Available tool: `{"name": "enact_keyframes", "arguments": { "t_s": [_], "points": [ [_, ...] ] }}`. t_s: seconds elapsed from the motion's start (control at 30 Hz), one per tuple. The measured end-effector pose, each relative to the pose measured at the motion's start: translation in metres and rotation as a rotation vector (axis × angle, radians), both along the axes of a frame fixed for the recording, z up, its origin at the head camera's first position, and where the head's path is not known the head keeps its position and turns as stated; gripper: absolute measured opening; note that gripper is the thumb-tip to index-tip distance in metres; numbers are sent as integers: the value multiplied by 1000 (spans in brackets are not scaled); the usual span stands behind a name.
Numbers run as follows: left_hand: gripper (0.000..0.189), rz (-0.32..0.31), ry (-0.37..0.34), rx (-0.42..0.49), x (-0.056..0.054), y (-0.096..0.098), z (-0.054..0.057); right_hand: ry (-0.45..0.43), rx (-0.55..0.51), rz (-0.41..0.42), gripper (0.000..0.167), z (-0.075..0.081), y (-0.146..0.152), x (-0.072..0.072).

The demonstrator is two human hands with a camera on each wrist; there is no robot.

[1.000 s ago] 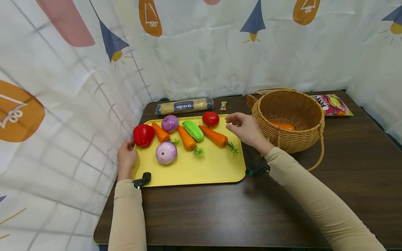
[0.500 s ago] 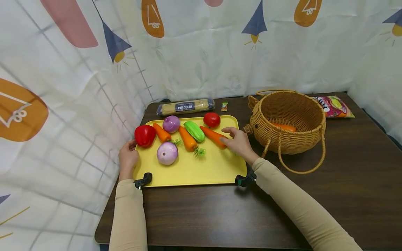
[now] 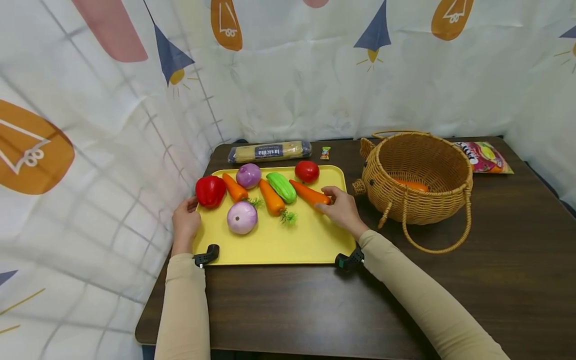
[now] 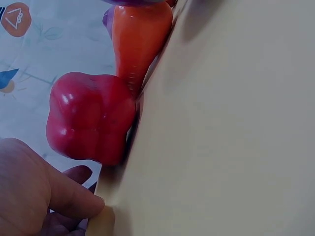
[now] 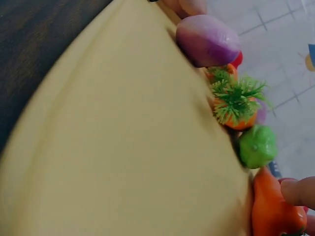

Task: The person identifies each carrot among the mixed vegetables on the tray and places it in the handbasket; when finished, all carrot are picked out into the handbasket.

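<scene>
My left hand [image 3: 186, 225] grips the left rim of a yellow tray [image 3: 283, 245]; the left wrist view has its thumb on the rim and fingers behind it. Beside it sits a red bell pepper [image 4: 91, 115]. At the tray's right, my right hand [image 3: 343, 212] pinches the thick end of an orange carrot [image 3: 305, 192], hiding its green top. In the right wrist view the thumb lies on this carrot [image 5: 273, 206]. A green cucumber-like vegetable [image 3: 281, 187], a tomato [image 3: 307, 171], two other carrots [image 3: 272, 199] and two purple onions [image 3: 242, 218] share the tray.
Right of the tray stands a wicker basket [image 3: 423, 210] with an orange vegetable [image 3: 411, 185] inside and a handle hanging down. Behind the tray lie a spaghetti pack [image 3: 270, 151] and a small candy [image 3: 325, 153]. A pink snack bag [image 3: 485, 157] lies behind the basket.
My right hand has come left and down from beside the basket to the right-hand carrot and now pinches it. My left hand stays at the tray's rim. The head view has shifted slightly.
</scene>
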State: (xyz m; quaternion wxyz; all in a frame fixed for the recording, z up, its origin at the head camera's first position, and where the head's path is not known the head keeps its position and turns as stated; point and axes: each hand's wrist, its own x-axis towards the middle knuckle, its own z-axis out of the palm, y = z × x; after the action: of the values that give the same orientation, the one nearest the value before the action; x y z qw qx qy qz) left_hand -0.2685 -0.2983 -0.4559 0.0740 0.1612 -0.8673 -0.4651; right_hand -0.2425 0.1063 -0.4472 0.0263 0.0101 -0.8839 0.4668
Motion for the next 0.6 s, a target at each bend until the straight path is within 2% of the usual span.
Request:
{"name": "enact_keyframes", "arguments": {
  "t_s": [0.27, 0.6],
  "points": [
    [60, -6, 8, -2, -1, 2, 2, 24, 53, -1, 55, -4, 1, 0],
    [60, -8, 0, -18, 1, 1, 2, 4, 11, -30, 54, -1, 3, 2]
  ]
}}
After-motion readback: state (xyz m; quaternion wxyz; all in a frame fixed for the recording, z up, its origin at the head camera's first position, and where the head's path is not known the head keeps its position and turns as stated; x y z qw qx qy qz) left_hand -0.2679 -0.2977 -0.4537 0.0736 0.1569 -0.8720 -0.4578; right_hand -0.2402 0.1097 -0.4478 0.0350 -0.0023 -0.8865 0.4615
